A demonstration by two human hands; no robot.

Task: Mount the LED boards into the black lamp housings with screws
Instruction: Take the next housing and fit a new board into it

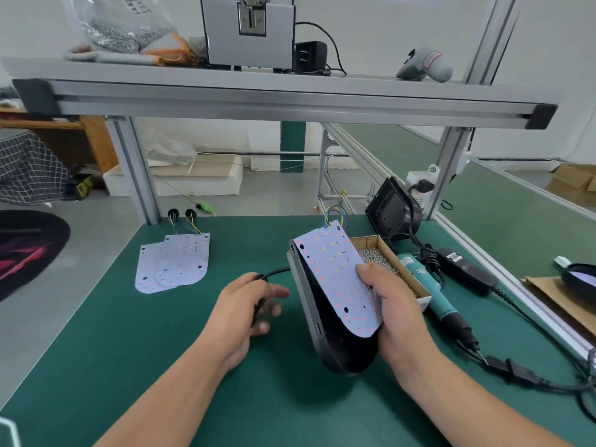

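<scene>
Counting left to right: two spare boards (174, 264) overlap on the mat (122, 350), unmounted. Left hand (248, 312) curls round the black cable (278, 271). Right hand (395, 306) grips one LED board (335, 272) against the tilted black housing (325, 340); board seemingly unseated, no screws visible. One screw box (392, 253), one screwdriver (433, 293) lying idle. Second housing (392, 211) upright behind, third housing (579, 275) far right, partly cut off.

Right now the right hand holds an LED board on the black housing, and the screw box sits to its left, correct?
Not quite. The head view shows the screw box to the right of the black housing, behind the right hand, which does hold the LED board on it.
</scene>
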